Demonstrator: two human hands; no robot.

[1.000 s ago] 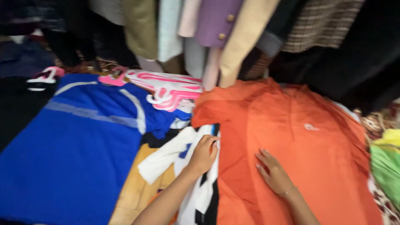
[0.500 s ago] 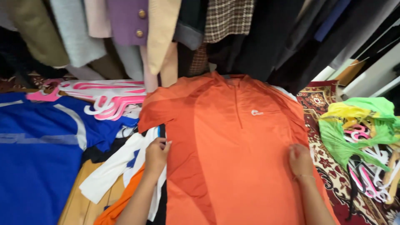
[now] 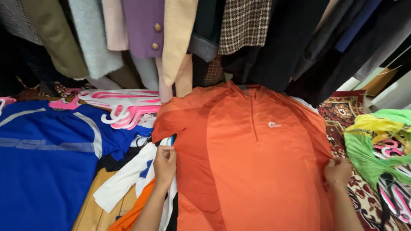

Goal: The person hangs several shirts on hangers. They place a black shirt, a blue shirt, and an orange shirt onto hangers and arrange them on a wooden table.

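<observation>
Orange smooth shirt (image 3: 257, 171) | left hand (image 3: 165, 164), right hand (image 3: 338, 171) pinch edges

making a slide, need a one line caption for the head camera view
Two hands, left hand and right hand, grip the side edges of an orange shirt spread flat below hanging coats.

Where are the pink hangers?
In the head view, the pile of pink hangers lies upper left, between the blue shirt and the orange shirt, just below the hanging coats.
</observation>
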